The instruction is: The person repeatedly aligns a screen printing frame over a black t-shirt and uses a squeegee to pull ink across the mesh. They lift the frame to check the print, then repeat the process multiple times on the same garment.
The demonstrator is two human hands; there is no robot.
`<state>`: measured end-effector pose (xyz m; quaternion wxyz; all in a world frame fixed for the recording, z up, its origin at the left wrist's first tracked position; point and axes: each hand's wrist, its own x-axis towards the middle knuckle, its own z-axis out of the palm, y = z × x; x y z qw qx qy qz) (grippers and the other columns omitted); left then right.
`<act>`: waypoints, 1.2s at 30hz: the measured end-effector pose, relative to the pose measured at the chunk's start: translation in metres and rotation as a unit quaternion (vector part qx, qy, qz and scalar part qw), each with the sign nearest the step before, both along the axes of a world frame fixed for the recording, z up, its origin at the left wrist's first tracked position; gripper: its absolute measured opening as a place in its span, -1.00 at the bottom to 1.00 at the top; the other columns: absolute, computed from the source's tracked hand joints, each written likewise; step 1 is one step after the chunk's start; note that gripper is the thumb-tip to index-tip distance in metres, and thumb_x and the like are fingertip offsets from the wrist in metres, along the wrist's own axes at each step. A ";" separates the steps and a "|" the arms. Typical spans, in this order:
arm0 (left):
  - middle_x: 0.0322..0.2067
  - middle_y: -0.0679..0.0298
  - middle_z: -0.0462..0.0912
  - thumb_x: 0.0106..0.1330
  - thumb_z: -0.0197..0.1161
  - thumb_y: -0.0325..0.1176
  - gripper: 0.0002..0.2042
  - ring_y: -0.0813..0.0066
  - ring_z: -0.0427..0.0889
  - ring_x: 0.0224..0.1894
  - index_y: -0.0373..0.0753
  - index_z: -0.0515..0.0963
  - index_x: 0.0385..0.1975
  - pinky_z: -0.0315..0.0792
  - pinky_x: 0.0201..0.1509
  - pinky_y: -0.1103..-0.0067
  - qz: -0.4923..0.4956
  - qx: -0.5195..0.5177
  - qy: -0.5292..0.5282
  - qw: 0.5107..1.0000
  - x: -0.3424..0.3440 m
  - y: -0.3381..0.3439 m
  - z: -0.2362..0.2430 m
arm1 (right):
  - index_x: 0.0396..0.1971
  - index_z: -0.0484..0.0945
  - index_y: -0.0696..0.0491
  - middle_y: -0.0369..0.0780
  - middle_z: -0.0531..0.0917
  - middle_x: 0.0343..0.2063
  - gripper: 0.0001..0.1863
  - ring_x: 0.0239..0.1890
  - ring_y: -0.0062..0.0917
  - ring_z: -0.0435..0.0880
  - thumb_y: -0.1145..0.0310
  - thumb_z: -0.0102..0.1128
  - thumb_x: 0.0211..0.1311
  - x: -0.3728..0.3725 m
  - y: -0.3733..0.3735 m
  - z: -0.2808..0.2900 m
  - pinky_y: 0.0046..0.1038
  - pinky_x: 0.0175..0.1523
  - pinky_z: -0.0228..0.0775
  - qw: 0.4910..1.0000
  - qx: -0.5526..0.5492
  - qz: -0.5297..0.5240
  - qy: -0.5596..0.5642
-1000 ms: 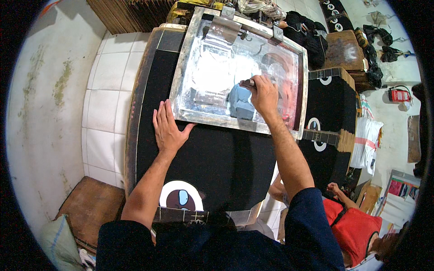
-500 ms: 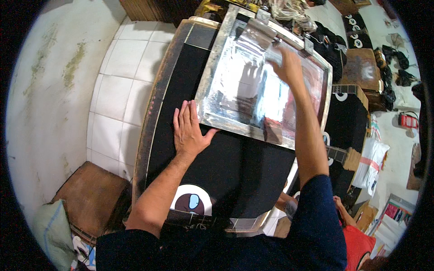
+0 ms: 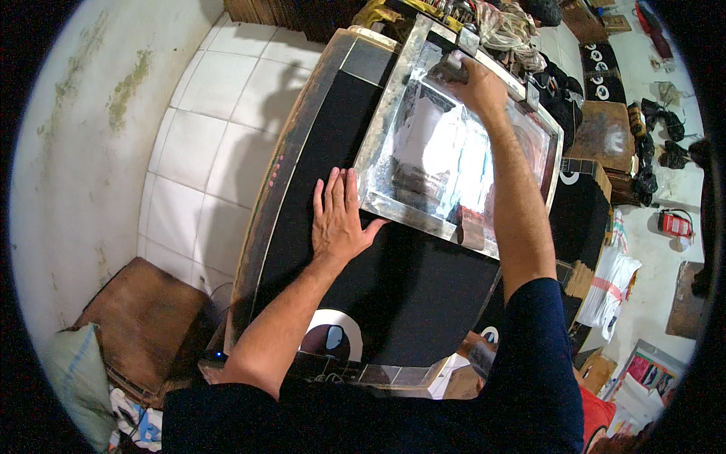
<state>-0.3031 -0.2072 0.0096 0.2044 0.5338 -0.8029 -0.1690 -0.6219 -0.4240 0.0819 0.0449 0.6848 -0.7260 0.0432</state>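
Note:
A screen-printing frame [image 3: 408, 214] with pale, worn metal sides and a shiny mesh lies on black fabric [image 3: 408, 295] stretched over a long board. My left hand [image 3: 339, 219] rests flat on the fabric with fingers extended, beside the frame's near left corner; its thumb points along the near edge. At the far side of the mesh, my right hand [image 3: 480, 87] has its fingers bent round a dark tool that looks like a squeegee [image 3: 440, 72], partly hidden by the hand. A brown block [image 3: 472, 228] sits at the frame's near right edge. A white-and-dark round print [image 3: 333, 335] shows on the nearer fabric.
Metal clamps [image 3: 467, 39] sit on the frame's far side, with bundled cloth [image 3: 505, 26] behind. To the right, another board carries black fabric [image 3: 578, 204]. A brown stool-like seat [image 3: 144, 329] stands at left near the wall. A person in red [image 3: 597, 412] is at lower right.
My right hand has moved slightly farther away, onto the dark tool at the far side of the mesh. My left hand stays flat beside the frame. The whole view has shifted a little.

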 end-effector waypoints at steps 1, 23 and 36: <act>0.43 -0.15 0.20 0.13 0.50 0.13 0.14 0.01 0.09 0.56 -0.44 -0.03 0.51 -0.12 0.63 0.03 0.001 -0.005 0.005 1.000 0.000 0.000 -0.001 | 0.21 0.56 -0.10 -0.10 0.77 -0.08 -0.30 -0.02 -0.13 0.75 0.02 0.57 0.05 0.010 0.011 -0.009 -0.14 0.03 0.59 1.000 0.003 -0.012 -0.010; 0.43 -0.16 0.20 0.12 0.50 0.10 0.13 -0.02 0.09 0.56 -0.46 -0.03 0.51 -0.12 0.63 0.03 -0.001 0.006 0.007 1.000 0.000 0.001 0.000 | -0.17 0.58 -0.02 -0.15 0.72 -0.34 -0.68 -0.20 -0.08 0.72 0.35 0.43 0.04 0.054 0.094 -0.003 -0.05 -0.21 0.48 0.998 -0.056 -0.008 -0.010; 0.40 -0.15 0.36 -0.10 0.71 -0.30 0.10 -0.06 0.40 0.43 -0.27 0.15 0.50 0.36 0.48 0.25 0.007 -0.012 0.295 0.955 0.000 -0.008 -0.015 | -0.04 0.63 -0.10 -0.26 0.67 -0.16 -0.62 0.01 -0.28 0.61 0.40 0.44 0.09 0.068 0.151 -0.003 -0.16 0.10 0.30 0.996 -0.082 0.020 -0.020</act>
